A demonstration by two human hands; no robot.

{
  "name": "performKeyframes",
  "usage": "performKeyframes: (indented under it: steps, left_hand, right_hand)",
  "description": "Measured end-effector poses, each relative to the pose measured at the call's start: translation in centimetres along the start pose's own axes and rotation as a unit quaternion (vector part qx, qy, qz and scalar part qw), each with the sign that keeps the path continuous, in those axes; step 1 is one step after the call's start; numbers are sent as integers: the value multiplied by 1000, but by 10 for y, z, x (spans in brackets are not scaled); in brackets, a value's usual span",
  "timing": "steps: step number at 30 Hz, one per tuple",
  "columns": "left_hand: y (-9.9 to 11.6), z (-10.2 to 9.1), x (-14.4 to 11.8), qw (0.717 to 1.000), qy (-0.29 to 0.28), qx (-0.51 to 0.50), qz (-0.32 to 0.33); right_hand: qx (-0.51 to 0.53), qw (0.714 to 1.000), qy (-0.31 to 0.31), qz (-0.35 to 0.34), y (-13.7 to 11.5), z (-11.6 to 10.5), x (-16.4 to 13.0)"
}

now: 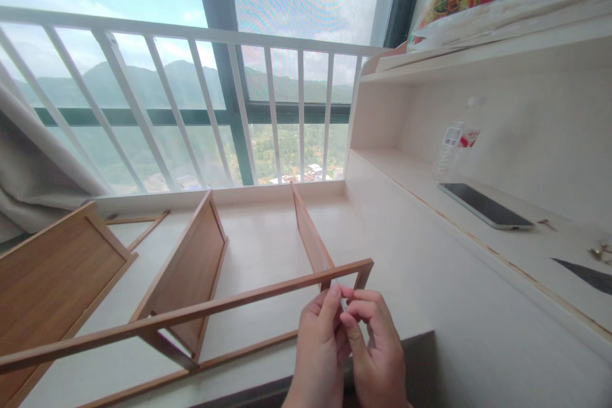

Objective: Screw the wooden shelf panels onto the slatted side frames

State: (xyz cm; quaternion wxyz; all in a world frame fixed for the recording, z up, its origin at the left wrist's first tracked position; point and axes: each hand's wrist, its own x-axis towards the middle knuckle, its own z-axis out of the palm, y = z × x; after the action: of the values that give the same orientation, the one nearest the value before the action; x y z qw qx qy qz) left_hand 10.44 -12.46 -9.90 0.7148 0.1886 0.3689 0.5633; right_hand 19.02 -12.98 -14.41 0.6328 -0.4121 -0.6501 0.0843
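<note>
A bamboo-coloured wooden rack frame [191,312] lies on its side on a pale window ledge, with three shelf panels standing between two long rails. My left hand [318,350] and my right hand [377,350] meet just below the rail's right end. Together they pinch a thin metal piece [338,290], perhaps a screw or small key, whose tip points up at the rail near the rightmost panel [310,236]. Which hand bears the grip I cannot tell exactly; both sets of fingertips touch it.
A white window guard rail [191,32] runs along the back. At right, a white desk shelf [478,178] carries a phone [485,205], a plastic bottle [456,137] and small metal parts [600,252]. A curtain [29,159] hangs at left.
</note>
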Motion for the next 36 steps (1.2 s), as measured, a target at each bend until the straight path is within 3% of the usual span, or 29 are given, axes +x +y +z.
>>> performKeyframes:
  steps: [18, 24, 30, 36]
  left_hand:
    - [3, 2, 1, 1000, 8, 10, 1]
    - [-2, -1, 2, 999, 36, 17, 3]
    - [-21, -22, 14, 998, 59, 8, -4]
    - [-16, -17, 9, 998, 49, -28, -5]
  right_hand:
    - [22, 1000, 6, 19, -2, 0, 4]
    - [56, 992, 27, 108, -6, 8, -5]
    - [53, 986, -8, 159, -7, 12, -9]
    - [20, 993, -17, 118, -5, 11, -7]
